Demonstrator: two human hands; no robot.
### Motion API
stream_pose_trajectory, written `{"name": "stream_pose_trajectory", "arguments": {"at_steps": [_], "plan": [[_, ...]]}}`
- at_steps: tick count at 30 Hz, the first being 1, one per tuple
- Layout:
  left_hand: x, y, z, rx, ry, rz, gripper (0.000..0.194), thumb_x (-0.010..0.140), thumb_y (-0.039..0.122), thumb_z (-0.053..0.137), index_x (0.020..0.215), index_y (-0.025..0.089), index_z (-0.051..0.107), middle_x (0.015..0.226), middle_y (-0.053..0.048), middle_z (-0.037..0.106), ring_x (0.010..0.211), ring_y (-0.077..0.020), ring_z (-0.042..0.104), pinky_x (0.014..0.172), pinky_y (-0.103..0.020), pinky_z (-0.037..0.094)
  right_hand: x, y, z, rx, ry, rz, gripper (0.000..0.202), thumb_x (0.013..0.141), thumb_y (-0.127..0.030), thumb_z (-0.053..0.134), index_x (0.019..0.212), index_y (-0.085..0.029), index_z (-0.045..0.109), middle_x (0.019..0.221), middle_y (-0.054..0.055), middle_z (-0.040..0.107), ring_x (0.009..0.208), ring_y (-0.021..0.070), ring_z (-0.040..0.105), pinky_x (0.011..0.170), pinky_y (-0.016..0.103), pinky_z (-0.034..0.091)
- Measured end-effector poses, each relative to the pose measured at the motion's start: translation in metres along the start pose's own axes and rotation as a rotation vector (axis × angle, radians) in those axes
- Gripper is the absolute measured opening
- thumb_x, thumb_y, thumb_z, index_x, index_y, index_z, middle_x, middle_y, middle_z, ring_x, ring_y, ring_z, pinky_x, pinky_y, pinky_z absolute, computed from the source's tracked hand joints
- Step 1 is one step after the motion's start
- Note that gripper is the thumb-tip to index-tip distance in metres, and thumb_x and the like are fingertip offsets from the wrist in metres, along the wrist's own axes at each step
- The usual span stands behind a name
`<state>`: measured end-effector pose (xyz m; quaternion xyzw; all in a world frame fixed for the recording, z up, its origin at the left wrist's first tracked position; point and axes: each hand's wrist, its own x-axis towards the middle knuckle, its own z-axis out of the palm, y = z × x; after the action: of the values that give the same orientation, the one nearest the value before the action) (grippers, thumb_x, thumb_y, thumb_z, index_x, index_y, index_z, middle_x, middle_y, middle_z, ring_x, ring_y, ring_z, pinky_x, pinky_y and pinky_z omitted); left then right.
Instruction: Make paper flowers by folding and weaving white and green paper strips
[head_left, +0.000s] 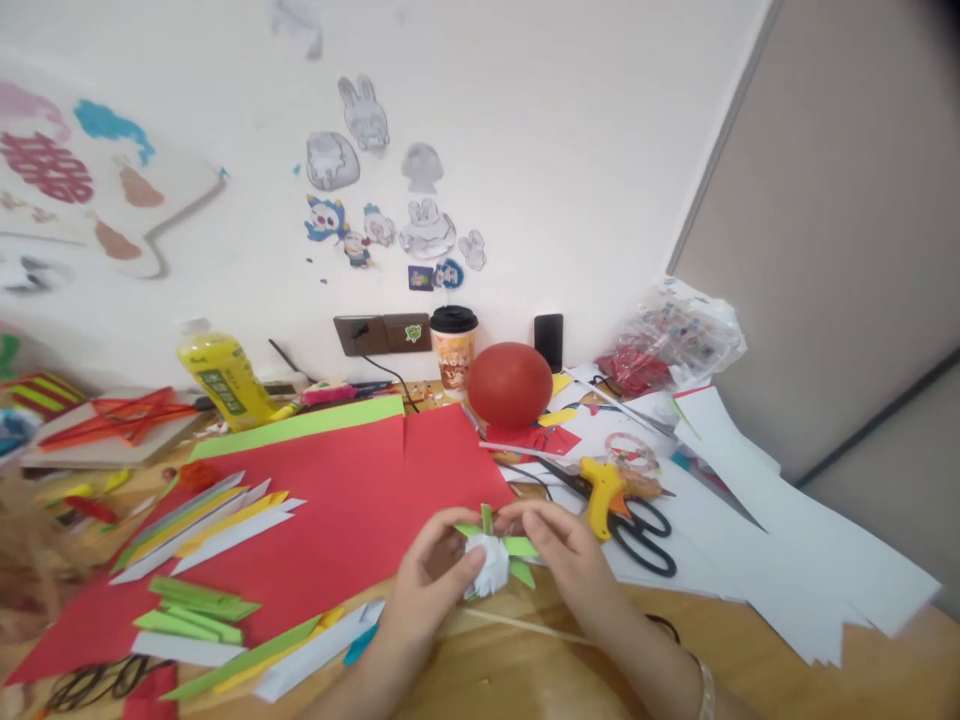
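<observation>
Both hands, left hand (439,575) and right hand (559,545), pinch a white-and-green paper flower (491,560) at the table's (525,670) near edge. I judge it partly built: cut strips (202,525) lie unused far left, glue gun (604,490) idle.

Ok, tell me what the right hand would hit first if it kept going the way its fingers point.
The right hand points left, so it likely meets the paper flower it already touches, then the left hand.

Matt red paper sheet (352,500), glossy yellow plastic glue gun (604,492), smooth wooden table (525,670), crinkled white paper flower (491,563)
</observation>
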<state>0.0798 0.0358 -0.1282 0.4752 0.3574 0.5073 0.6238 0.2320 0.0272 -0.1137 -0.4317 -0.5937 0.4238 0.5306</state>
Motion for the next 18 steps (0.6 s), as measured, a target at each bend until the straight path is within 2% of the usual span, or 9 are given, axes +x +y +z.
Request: {"name": "stream_pose_trajectory", "arguments": {"at_steps": [3,7,10,18], "plan": [[-0.001,-0.003,-0.002,0.158,-0.025,0.134,0.019,0.071,0.024,0.063,0.088,0.020,0.057,0.091,-0.004,0.052,0.087,-0.0167,0.053,0.073,-0.026,0.043,-0.002,0.000,0.000,-0.115,-0.013,-0.091,0.017,0.081,-0.030,0.050,0.089,-0.019,0.061,0.086,0.005,0.064,0.083,0.0176,0.058,0.074,0.030,0.046],[-0.005,-0.003,-0.004,0.391,-0.042,0.267,0.019,0.075,0.022,0.058,0.094,0.022,0.059,0.098,-0.006,0.049,0.096,-0.0181,0.049,0.080,-0.027,0.042,-0.007,0.001,0.003,-0.350,0.081,-0.262,0.011,0.076,-0.020,0.056,0.086,-0.022,0.060,0.083,0.003,0.063,0.081,0.0175,0.057,0.074,0.031,0.044],[-0.009,-0.002,-0.004,0.499,-0.088,0.306,0.023,0.076,0.021,0.056,0.100,0.024,0.058,0.103,-0.007,0.049,0.100,-0.0189,0.048,0.085,-0.030,0.041,-0.010,0.000,0.006,-0.398,0.136,-0.309,0.008,0.075,-0.019,0.056,0.082,-0.022,0.059,0.081,0.002,0.063,0.080,0.0176,0.056,0.072,0.030,0.044],[-0.011,-0.002,-0.003,0.530,-0.128,0.317,0.029,0.078,0.020,0.054,0.106,0.026,0.055,0.105,-0.007,0.051,0.102,-0.0192,0.048,0.087,-0.032,0.041,-0.011,-0.004,0.007,-0.427,0.161,-0.319,0.007,0.075,-0.018,0.057,0.081,-0.021,0.058,0.078,0.001,0.063,0.077,0.0167,0.056,0.070,0.029,0.044]]}}
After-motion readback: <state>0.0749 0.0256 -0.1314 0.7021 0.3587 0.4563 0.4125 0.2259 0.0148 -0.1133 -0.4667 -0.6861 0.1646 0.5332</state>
